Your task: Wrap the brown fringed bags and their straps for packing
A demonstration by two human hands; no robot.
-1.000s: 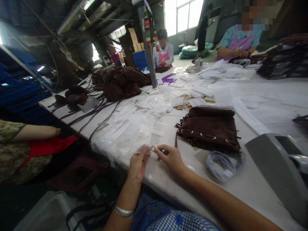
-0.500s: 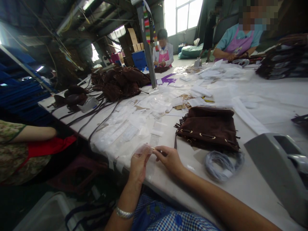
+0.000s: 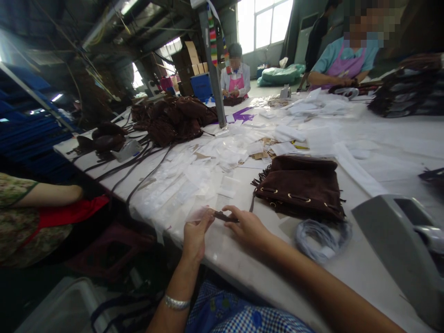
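At the near table edge, my left hand (image 3: 197,231) pinches one end of a short dark brown strap (image 3: 224,216), with thin clear plastic film (image 3: 196,213) by its fingers. My right hand (image 3: 248,226) has its fingers closed on the strap's other end. To the right lies a dark brown fringed bag (image 3: 301,185) with gold eyelets. Below the bag is a coil of grey, plastic-wrapped strap (image 3: 317,240).
A grey tape dispenser (image 3: 391,249) stands at the right. Clear and white packets (image 3: 225,152) cover the middle of the table. Brown bags (image 3: 176,118) are heaped around a metal post (image 3: 215,69). Two people sit across the table; another person's arm (image 3: 52,195) is at the left.
A dark strap now shows between my hands, where only a small bit was visible before. My left hand has shifted slightly left and the plastic film has moved behind it.
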